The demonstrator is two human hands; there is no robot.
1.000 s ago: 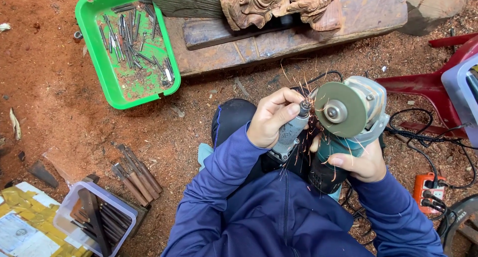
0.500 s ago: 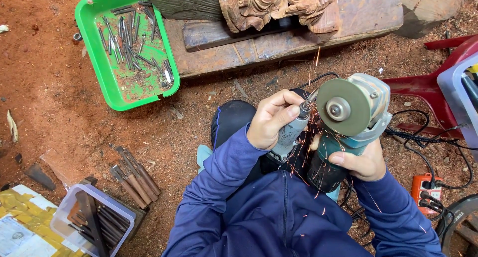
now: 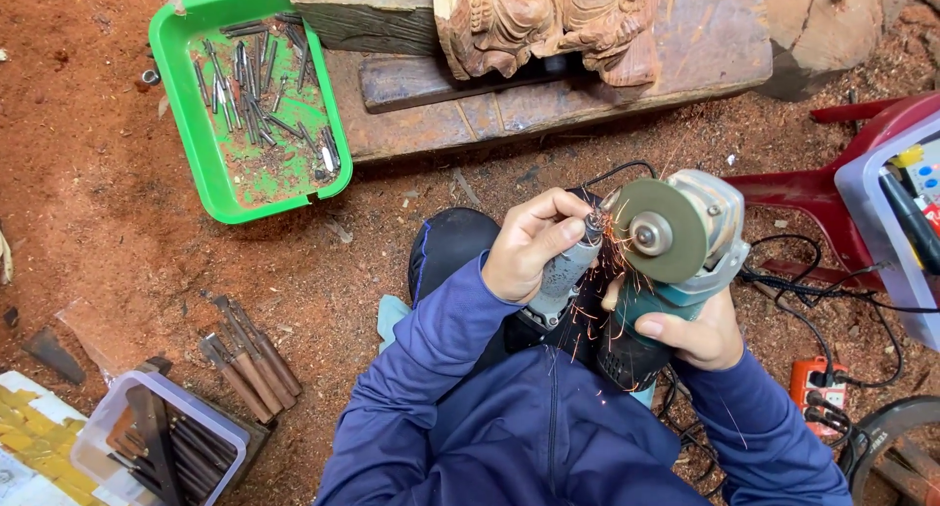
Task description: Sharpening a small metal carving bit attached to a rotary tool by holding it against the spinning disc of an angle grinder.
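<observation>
My right hand grips the body of a teal angle grinder, whose round green-grey disc faces up. My left hand holds a grey rotary tool by its front end and presses its metal tip against the edge of the disc. Orange sparks spray down from the contact point over my blue jacket. Both tools rest above my lap.
A green tray of metal bits lies upper left. A carved wooden piece sits on planks at the top. Wood-handled chisels and a clear box of tools are lower left. Red chair, cables and an orange power strip are at right.
The hands and tools keep their pose. Sparks keep flying from the disc, and the camera view has shifted slightly.
</observation>
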